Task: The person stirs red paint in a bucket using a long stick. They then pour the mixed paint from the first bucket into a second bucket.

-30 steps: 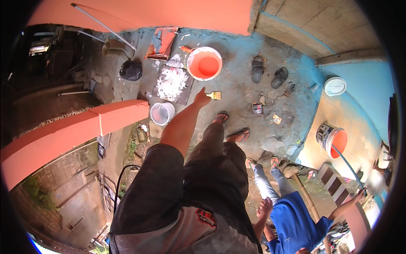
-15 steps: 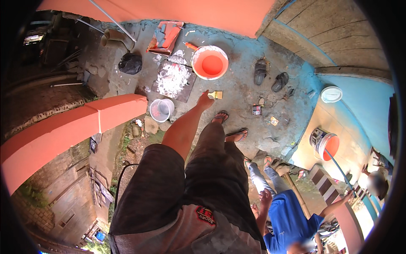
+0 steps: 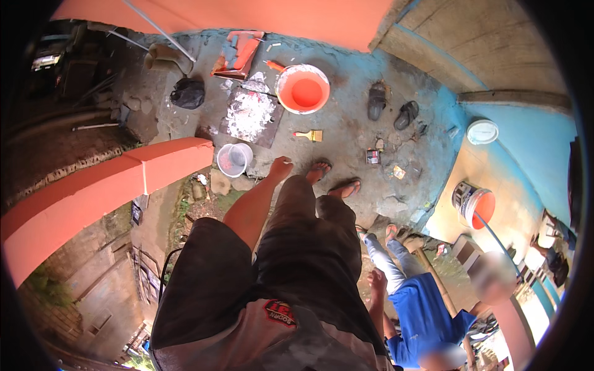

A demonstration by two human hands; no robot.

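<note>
My left hand [image 3: 281,166] is drawn back above the ground near my feet, its fingers curled. A tiny pale spot shows at the fingertips, too small to make out. Just beyond it a paintbrush [image 3: 315,135] with yellowish bristles and a reddish handle lies on the concrete, apart from the hand. Farther off stands a white-rimmed bucket of orange paint [image 3: 306,94]. A clear plastic tub [image 3: 235,160] with orange residue is left of my hand. Behind the tub lies a dark board [image 3: 269,132] smeared with white. My right hand is out of sight.
An orange-smeared paint tray [image 3: 241,52] sits by the orange wall [image 3: 291,18]. Dark sandals [image 3: 377,101] and a small can [image 3: 372,156] lie to the right. Beyond is another paint bucket [image 3: 480,208] with a pole. A person in a blue shirt [image 3: 421,315] is close on my right.
My left hand has let go of the paintbrush and pulled back toward me. The paintbrush now lies on the ground. The view has shifted slightly.
</note>
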